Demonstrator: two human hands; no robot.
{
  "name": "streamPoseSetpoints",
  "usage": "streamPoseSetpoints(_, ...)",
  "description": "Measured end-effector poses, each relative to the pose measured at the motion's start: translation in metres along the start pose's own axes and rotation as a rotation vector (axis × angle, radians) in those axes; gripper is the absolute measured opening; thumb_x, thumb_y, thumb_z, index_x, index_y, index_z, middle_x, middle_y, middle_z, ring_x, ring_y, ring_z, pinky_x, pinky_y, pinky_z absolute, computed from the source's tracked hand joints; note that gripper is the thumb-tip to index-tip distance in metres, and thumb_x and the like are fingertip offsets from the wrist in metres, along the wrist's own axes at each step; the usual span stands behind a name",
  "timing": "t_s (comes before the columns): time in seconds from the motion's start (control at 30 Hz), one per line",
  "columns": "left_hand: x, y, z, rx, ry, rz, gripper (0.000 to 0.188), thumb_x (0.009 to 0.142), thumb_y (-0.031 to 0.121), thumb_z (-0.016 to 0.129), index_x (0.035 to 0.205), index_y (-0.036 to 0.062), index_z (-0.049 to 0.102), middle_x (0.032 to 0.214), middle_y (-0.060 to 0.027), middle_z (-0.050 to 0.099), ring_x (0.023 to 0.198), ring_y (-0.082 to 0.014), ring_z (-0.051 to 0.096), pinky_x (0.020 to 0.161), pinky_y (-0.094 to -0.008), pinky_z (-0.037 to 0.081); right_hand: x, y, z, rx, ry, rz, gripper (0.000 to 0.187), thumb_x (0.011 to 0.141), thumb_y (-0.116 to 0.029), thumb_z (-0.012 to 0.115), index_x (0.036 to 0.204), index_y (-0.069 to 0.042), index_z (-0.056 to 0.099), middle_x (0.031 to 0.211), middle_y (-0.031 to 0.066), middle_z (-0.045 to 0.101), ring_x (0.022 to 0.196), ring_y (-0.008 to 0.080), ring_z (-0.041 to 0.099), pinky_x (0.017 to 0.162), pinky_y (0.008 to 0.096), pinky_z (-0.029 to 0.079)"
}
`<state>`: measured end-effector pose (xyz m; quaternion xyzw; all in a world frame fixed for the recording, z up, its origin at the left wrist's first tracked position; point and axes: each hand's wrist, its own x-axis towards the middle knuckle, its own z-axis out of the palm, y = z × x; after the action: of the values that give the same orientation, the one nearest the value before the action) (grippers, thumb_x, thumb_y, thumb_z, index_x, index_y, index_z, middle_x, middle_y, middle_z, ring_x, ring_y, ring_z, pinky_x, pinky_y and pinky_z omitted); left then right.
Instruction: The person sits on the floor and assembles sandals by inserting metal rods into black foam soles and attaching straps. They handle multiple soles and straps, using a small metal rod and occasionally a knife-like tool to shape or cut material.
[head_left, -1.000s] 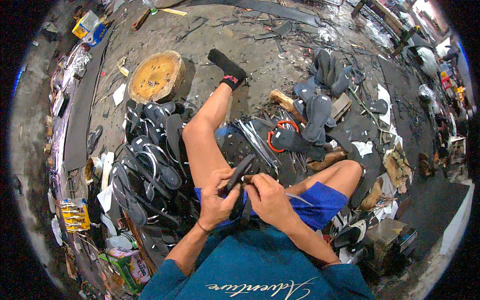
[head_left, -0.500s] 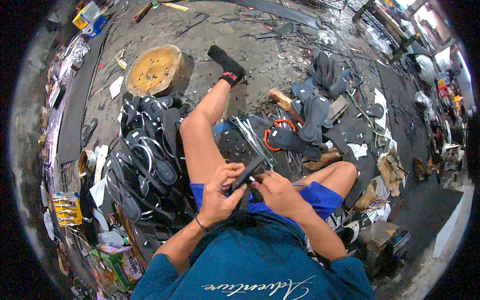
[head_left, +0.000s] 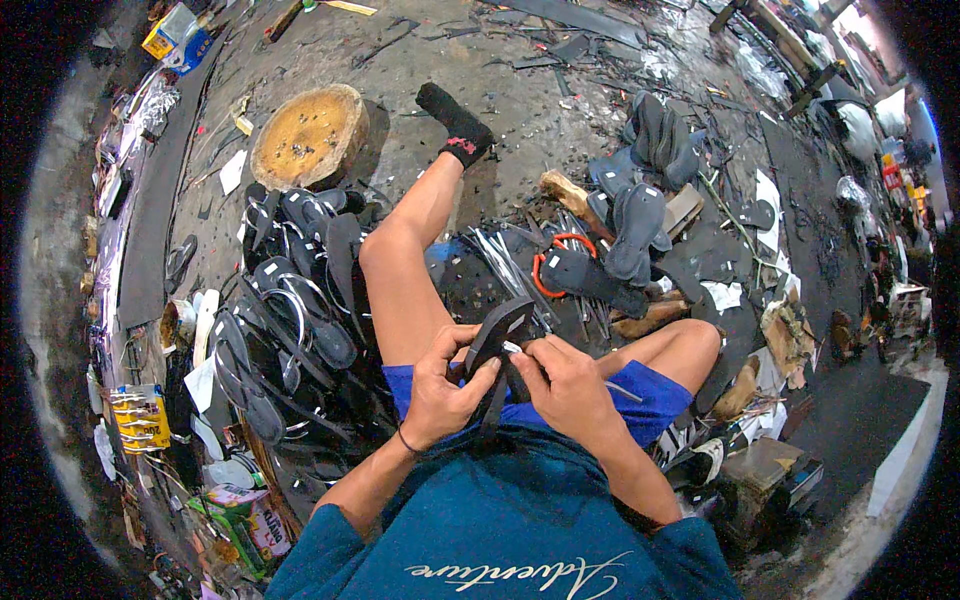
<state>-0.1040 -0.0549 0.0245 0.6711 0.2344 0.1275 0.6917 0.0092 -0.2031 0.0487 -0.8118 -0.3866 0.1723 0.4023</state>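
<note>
The round wood block stands on the floor, and the dark sole is held up well to the right of it and nearer the person. The left hand is clamped on the sole, thumb on one side; the right hand is close beside it, thumb and forefinger pinched on a small whitish strip at the sole's edge. Whether the strip passes through the sole, I cannot tell. A heap of dark sandals lies just on the near side of the block. Well to the block's right are loose thin strips, orange-red handles and grey soles. A black-socked foot rests to the block's right, apart from it.
</note>
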Motion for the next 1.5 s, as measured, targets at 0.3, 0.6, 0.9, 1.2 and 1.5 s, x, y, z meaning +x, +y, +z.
streamPoseSetpoints(0.3,0.004,-0.001,-0.002,0.07,-0.052,0.001,0.034,0.086,0.001,0.072,0.118,-0.0027,0.061,0.112,-0.009,0.062,0.104,-0.0155,0.063,0.083,-0.0278,0.056,0.006,0.0,-0.015,0.045,-0.057,0.011,0.023,0.097,-0.024,0.063,0.09,-0.002,0.065,0.083,0.0168,0.062,0.077,0.0396,0.065,0.067,0.0478,0.052)
streamPoseSetpoints(0.6,0.007,0.003,-0.001,0.117,-0.123,0.09,0.035,0.086,0.0,0.072,0.119,-0.0002,0.061,0.114,-0.0087,0.061,0.108,-0.0175,0.061,0.088,-0.0312,0.054,0.003,0.003,-0.016,-0.069,-0.058,-0.018,0.025,0.096,-0.025,0.063,0.089,-0.001,0.063,0.083,0.0181,0.062,0.075,0.0399,0.065,0.067,0.0479,0.053)
streamPoseSetpoints(0.9,0.0,0.005,0.007,0.202,-0.031,0.134,0.03,0.086,-0.002,0.068,0.115,-0.0014,0.062,0.115,-0.0117,0.061,0.105,-0.0215,0.064,0.082,-0.0309,0.058,0.005,0.004,0.008,-0.148,0.048,-0.075,0.012,0.091,-0.013,0.062,0.084,-0.003,0.063,0.079,0.0142,0.059,0.073,0.0312,0.064,0.063,0.0414,0.055)
streamPoseSetpoints(1.2,0.009,-0.002,-0.005,0.257,-0.064,0.152,0.029,0.083,-0.002,0.068,0.112,-0.0007,0.064,0.108,-0.0123,0.064,0.103,-0.0219,0.065,0.088,-0.0325,0.053,0.003,0.02,0.015,-0.126,-0.075,-0.172,0.012,0.09,-0.012,0.059,0.088,0.0,0.063,0.088,0.0166,0.062,0.083,0.0333,0.066,0.069,0.042,0.057)
streamPoseSetpoints(1.5,0.004,0.0,0.001,0.182,-0.074,0.19,0.032,0.083,-0.003,0.067,0.114,-0.0016,0.063,0.113,-0.013,0.061,0.108,-0.0235,0.063,0.089,-0.0335,0.054,-0.006,0.014,0.016,-0.197,-0.016,0.001,0.018,0.096,-0.017,0.059,0.088,0.0,0.06,0.084,0.0169,0.062,0.079,0.0359,0.065,0.069,0.0446,0.055)
